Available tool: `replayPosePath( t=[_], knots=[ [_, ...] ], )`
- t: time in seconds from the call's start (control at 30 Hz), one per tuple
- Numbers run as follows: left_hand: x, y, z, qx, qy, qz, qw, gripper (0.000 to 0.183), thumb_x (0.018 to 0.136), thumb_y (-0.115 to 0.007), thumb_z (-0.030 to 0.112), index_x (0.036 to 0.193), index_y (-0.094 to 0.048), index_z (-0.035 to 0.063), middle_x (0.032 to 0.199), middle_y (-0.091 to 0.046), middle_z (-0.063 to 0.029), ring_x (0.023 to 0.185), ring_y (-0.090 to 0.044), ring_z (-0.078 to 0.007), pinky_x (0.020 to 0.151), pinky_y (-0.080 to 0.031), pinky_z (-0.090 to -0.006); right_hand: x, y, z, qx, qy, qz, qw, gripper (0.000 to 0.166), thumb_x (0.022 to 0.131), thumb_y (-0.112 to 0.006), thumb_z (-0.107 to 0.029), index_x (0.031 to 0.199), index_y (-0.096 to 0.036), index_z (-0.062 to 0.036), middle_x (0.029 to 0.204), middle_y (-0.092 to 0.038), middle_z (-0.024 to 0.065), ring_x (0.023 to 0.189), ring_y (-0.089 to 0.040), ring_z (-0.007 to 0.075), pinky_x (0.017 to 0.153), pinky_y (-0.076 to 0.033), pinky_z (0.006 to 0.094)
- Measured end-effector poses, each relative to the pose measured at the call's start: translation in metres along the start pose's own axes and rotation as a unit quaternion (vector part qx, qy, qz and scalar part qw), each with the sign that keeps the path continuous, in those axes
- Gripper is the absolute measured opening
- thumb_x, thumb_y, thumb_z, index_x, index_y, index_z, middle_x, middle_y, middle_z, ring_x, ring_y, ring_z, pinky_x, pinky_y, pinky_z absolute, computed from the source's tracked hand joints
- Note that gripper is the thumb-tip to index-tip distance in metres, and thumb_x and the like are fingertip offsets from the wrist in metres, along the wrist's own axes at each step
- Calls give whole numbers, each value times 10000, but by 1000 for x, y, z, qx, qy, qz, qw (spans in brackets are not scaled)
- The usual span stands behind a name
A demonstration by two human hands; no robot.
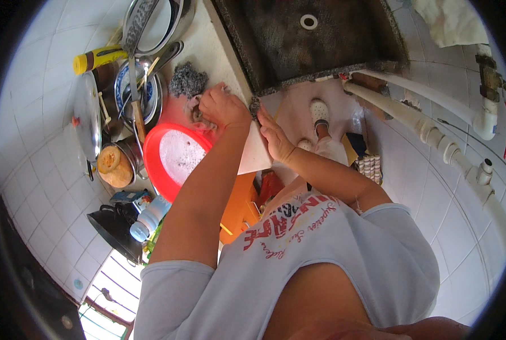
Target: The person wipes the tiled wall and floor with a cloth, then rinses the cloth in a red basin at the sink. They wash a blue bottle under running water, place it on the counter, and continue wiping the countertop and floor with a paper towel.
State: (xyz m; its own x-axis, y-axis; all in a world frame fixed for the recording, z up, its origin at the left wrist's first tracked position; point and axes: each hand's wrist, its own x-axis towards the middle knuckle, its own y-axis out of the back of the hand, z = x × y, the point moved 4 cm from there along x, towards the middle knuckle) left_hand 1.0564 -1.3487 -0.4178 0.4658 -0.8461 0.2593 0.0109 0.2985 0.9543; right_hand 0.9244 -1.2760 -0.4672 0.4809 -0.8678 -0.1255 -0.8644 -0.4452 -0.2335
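My left hand is closed on a crumpled, wet-looking cloth and presses it on the light countertop. Beside it lies a dark grey mesh scouring pad. Just below the cloth stands a red plastic basin with a whitish inside and bubbles; my left forearm covers part of it. My right hand rests with its fingers stretched out against the counter's front edge, holding nothing that shows.
Left of the cloth stand a blue-patterned bowl with utensils, a yellow-handled tool, a pot lid and a cut squash. A plastic bottle is nearer me. Ahead is a dark stone sink; white pipes run at right.
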Motion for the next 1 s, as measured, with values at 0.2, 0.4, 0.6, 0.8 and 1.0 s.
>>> replayPosePath(
  t=[0.2, 0.4, 0.6, 0.8, 1.0],
  knots=[
    [0, 2, 0, -27, -24, 19, 999, 334, 724, -541, 55, 1047, -600, 117, 1079, -505, -129, 1041, -425, -341, 863, -319, -459, -20, -1, 7, 37, -42, -20, 998, 583, 911, -279, -163, 1457, -222, 33, 1551, -100, 196, 1441, -76, 291, 1143, -78, 319],
    [1, 4, 3, -20, 12, -11, 1000, 337, 721, -530, 58, 1048, -598, 111, 1092, -498, -123, 1067, -417, -340, 873, -307, -458, 94, 16, -11, 6, 11, 7, 1000, 535, 904, -303, -114, 1422, -329, 21, 1528, -211, 188, 1427, -164, 270, 1139, -111, 311],
    [2, 2, 3, -20, 2, 6, 1000, 353, 719, -519, 52, 1060, -592, 103, 1100, -493, -127, 1063, -409, -339, 898, -297, -465, 188, 21, -24, 7, 18, 32, 999, 520, 905, -323, -110, 1406, -357, 24, 1511, -257, 194, 1414, -218, 249, 1131, -139, 282],
    [1, 5, 5, -19, -2, -15, 1000, 373, 702, -521, 51, 1066, -591, 101, 1100, -493, -134, 1061, -410, -338, 904, -291, -470, 281, 29, -19, -72, 107, 94, 987, 505, 884, -399, -65, 1385, -418, -17, 1440, -403, 169, 1246, -471, 231, 1044, -316, 273],
    [4, 7, 3, -35, 3, -8, 999, 362, 694, -519, 40, 1041, -603, 99, 1079, -504, -138, 1023, -430, -343, 891, -309, -447, 269, 91, -22, 2, -142, 100, 985, 491, 844, -495, -21, 1311, -559, -161, 737, -593, 10, 603, -472, 87, 575, -429, 246]
  ],
)
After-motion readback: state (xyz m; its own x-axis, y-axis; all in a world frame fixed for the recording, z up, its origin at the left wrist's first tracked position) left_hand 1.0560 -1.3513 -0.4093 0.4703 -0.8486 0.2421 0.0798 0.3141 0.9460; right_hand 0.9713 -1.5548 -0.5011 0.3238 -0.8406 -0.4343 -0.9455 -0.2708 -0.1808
